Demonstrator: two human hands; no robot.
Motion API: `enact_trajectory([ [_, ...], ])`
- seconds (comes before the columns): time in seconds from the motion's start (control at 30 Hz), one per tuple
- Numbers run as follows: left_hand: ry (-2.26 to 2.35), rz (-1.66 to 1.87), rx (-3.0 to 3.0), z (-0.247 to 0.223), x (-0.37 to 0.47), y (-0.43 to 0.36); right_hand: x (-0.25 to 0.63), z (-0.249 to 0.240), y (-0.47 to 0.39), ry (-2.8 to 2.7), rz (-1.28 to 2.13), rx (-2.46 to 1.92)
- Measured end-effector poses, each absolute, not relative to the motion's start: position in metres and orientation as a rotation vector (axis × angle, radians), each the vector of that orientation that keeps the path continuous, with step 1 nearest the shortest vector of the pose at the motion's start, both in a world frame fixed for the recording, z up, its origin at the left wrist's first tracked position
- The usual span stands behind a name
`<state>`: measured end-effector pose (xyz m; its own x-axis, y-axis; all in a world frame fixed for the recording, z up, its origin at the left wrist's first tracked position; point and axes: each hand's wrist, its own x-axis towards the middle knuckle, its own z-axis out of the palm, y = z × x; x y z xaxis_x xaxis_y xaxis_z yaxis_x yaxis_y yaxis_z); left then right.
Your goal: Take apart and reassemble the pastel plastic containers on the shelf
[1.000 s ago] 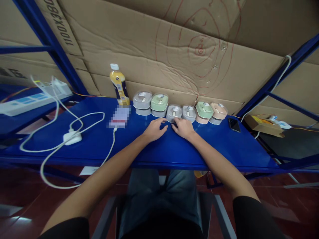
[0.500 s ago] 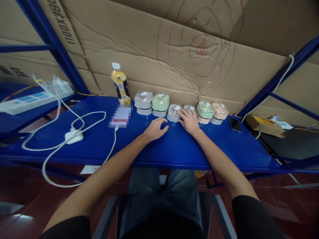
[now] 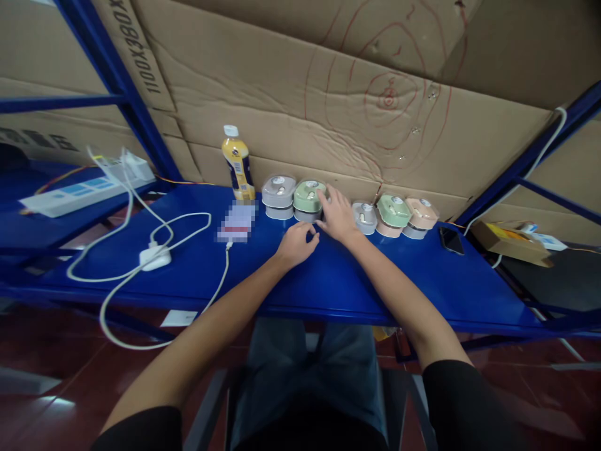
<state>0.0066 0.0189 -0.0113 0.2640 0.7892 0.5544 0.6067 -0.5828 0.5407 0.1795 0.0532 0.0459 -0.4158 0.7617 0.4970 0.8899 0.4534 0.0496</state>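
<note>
My right hand reaches over the row of small lidded plastic boxes, its fingers stretched out. Its fingertips are at the right side of a green-lidded box that sits on a grey one; whether they touch it I cannot tell. A low grey box stands just right of this hand; another grey box is hidden behind the hand. In front of the green-lidded box, my left hand hovers near the tabletop with loosely curled fingers and nothing visible in it.
A grey stacked pair stands left, with green-lidded and peach-lidded stacks right. Also on the blue table are a yellow drink bottle, a blurred-out phone-like item, a white charger with cables and a black phone.
My right hand has moved left, from the low grey boxes to the green-lidded box. My left thumb and fingers have come closer together. The view has shifted slightly.
</note>
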Motion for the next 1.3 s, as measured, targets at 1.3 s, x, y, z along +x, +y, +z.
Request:
enact_trajectory([
  [1.3,0.791,1.001,1.791,0.003,0.002,0.001,0.270,0.036,-0.027,-2.182,0.774,-0.967],
])
